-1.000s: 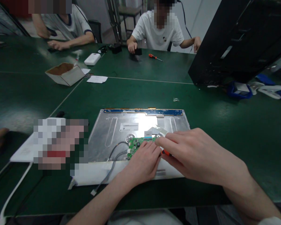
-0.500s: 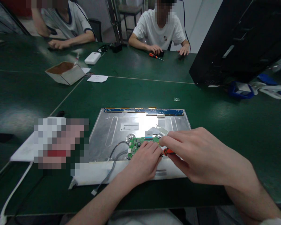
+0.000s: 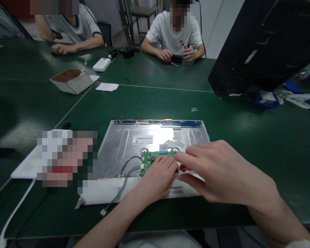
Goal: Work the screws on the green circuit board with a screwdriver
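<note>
The back of an LCD panel (image 3: 121, 144) lies on the table in front of me, its metal face up. A green circuit board (image 3: 153, 156) sits at its near middle, with a ribbon cable (image 3: 163, 148) running into its top edge. My left hand (image 3: 158, 177) is closed over the board, fingers pressed together on it and covering much of it. Its thumb side lies close to the screwdriver's tip end, which is hidden. My right hand (image 3: 217, 172) is closed round an orange and black screwdriver (image 3: 184, 168), tilted beside the board.
Grey cables (image 3: 125, 186) hang off the panel's left side. Further left are a white device (image 3: 26, 167), partly blurred out, and an open box (image 3: 72, 82). A tall black case (image 3: 250, 48) stands at the far right. Two people sit across the table, one near another screwdriver (image 3: 175, 64).
My right fingers have shifted slightly on the screwdriver, the thumb now lower and further from the index finger. My left hand stays put. Across the table, a person's hands have moved onto a black object.
</note>
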`<state>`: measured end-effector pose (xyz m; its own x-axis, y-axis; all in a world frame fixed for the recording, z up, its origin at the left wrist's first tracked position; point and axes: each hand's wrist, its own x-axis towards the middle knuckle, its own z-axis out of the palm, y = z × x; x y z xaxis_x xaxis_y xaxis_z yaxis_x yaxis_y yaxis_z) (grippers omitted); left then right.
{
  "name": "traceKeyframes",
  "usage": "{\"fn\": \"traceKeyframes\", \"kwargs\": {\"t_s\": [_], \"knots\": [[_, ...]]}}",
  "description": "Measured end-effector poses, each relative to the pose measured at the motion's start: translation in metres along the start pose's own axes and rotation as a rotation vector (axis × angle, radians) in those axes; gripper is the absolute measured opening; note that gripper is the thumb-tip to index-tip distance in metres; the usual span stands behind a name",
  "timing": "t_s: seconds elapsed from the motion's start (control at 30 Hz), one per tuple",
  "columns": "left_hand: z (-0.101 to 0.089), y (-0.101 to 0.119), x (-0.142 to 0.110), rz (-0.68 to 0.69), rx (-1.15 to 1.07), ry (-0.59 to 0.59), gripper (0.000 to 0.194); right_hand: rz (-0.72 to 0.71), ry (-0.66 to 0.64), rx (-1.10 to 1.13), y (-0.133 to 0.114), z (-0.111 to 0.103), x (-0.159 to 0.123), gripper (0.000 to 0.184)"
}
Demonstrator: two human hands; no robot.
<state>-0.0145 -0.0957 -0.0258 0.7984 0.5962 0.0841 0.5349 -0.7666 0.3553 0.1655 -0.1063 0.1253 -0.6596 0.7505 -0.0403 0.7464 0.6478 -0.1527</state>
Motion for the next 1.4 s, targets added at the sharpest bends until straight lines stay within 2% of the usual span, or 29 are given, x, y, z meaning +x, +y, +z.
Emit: {"fn": "traceKeyframes", "kwargs": {"t_s": [0.1,0.27,0.63,1.3,1.4], "knots": [[-0.001,0.0,0.0,0.004,0.01,0.021,0.016,0.006,0.018,-0.052,0.0,0.002,0.001,0.004],[-0.005,0.002,0.001,-0.003,-0.08,0.079,0.019,-0.045,-0.031,0.055,-0.001,-0.002,0.0,0.017],[-0.006,0.003,0.001,0.001,-0.024,0.041,0.02,-0.029,-0.005,-0.008,0.001,0.002,0.001,0.005],[-0.013,0.005,0.002,0.007,-0.032,0.062,0.022,0.0,0.007,-0.072,-0.001,0.005,0.003,0.011],[-0.015,0.005,0.002,0.009,-0.067,0.062,0.02,0.003,0.044,-0.053,0.002,0.003,0.001,0.011]]}}
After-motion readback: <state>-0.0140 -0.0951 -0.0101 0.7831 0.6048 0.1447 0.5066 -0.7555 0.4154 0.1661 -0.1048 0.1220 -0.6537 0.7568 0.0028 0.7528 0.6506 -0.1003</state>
